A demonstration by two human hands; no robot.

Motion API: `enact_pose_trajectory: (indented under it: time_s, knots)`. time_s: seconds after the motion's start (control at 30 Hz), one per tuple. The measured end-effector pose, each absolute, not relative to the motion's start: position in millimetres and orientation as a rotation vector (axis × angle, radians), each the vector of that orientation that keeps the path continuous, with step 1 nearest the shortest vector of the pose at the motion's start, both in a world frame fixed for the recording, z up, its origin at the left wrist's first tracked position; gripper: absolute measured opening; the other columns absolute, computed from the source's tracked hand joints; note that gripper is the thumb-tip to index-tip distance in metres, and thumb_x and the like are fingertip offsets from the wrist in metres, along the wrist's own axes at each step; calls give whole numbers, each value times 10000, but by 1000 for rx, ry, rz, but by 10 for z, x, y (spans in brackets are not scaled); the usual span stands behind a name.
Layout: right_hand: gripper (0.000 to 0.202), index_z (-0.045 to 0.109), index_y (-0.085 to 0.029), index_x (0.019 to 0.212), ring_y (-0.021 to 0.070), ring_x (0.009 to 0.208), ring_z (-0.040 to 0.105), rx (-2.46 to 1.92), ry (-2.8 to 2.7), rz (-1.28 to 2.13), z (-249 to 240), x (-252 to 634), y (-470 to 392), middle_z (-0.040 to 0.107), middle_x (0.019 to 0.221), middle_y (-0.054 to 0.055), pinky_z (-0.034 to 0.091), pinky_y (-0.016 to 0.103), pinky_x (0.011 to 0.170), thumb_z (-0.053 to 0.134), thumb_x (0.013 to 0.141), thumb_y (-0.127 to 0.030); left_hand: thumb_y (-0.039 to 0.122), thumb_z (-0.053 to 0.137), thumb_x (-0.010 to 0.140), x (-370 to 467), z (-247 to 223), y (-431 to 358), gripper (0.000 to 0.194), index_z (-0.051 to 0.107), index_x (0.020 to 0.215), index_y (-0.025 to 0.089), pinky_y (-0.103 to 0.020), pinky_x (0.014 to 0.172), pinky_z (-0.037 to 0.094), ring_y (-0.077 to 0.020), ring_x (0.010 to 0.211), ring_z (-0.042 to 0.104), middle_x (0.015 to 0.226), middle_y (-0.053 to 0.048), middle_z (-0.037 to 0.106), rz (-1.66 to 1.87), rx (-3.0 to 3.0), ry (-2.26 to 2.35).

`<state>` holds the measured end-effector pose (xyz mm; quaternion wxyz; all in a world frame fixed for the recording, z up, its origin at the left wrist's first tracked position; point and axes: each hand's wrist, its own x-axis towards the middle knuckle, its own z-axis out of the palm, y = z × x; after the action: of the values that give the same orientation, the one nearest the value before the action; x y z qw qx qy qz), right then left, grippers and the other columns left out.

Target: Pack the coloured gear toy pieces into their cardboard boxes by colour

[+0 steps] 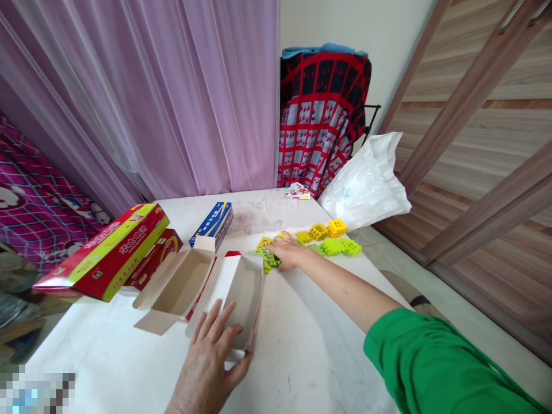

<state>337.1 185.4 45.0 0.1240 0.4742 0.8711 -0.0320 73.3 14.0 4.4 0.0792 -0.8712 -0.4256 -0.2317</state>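
My left hand [213, 351] rests on the near end of an open white cardboard box [241, 287]. Its fingers reach over the inside, with the thumb at the near outer corner. My right hand [284, 251] is stretched forward to the toothed plastic pieces, its fingers bent down around green ones [271, 261] beside the box. The fingertips are partly hidden. Yellow toothed pieces [319, 232] lie in a row just beyond that hand, and lime green ones [340, 247] lie to its right.
Left of the white box lies another open carton [181, 287]. Farther left are a dark red box [153, 261] and a long red and yellow-green box [107, 250]. A blue box [212, 224] sits behind. A white plastic bag [366, 184] stands at the table's [310, 345] far right corner.
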Motion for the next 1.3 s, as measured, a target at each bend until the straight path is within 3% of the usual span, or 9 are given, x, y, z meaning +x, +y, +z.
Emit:
enact_pose_trajectory:
  time_s: [0.27,0.4,0.57,0.73,0.9,1.03,1.17,1.3]
  knots:
    - [550,603,-168,1207,285,1131,533,1482,2519,8,605,3451,1794,639,1103,151,228,415,1083,710,694,-334,268,669,770,857,18,75,247,652,1015,244,-570,1049,436,-360,1375,408,1394,-90,555,-678,-2609,-1375]
    - [514,606,-174,1198,297,1134,540,1572,2517,6,930,3528,1708,661,1097,140,307,384,1003,674,727,-368,269,645,796,920,3,31,344,609,1135,228,-566,1056,425,-357,1378,412,1501,-139,430,-741,-2581,-1436]
    - [646,534,-194,1300,297,1160,534,1518,2692,-135,1232,3243,1527,637,1197,124,342,355,961,682,725,-447,284,622,819,977,-38,0,741,301,1478,179,-515,1072,422,-339,1396,393,1579,-209,254,-820,-2517,-1511]
    - [603,571,-139,1198,304,1065,565,1363,2666,-101,1229,2687,1216,654,1089,159,358,368,926,734,681,-401,275,602,823,1020,-74,1,875,113,1540,160,-524,1062,427,-353,1445,295,1605,-226,147,-916,-2468,-1575]
    - [496,591,-100,1108,316,1071,551,1399,2669,45,1061,2466,961,677,995,174,348,396,945,715,705,-359,268,594,824,1045,-106,3,869,115,1539,152,-515,1056,432,-355,1445,294,1602,-231,151,-949,-2463,-1584]
    - [458,635,-99,1045,311,1017,597,1430,2557,-74,901,2436,917,697,954,170,394,393,924,688,700,-395,259,599,812,1068,-105,1,880,115,1539,154,-518,1060,426,-355,1450,283,1599,-229,171,-976,-2459,-1602]
    - [491,665,-75,1064,327,1048,621,1424,2440,-88,767,2392,1082,709,1009,190,407,394,971,725,665,-355,244,609,791,1090,-93,-5,901,115,1540,163,-519,1051,432,-359,1444,294,1603,-218,166,-991,-2462,-1611]
    - [497,657,-82,1141,313,1032,657,1481,2382,-88,681,2334,1273,708,1093,188,474,349,899,719,690,-282,232,615,776,1104,-90,-11,906,128,1537,162,-511,1037,443,-356,1435,314,1600,-218,182,-980,-2454,-1629]
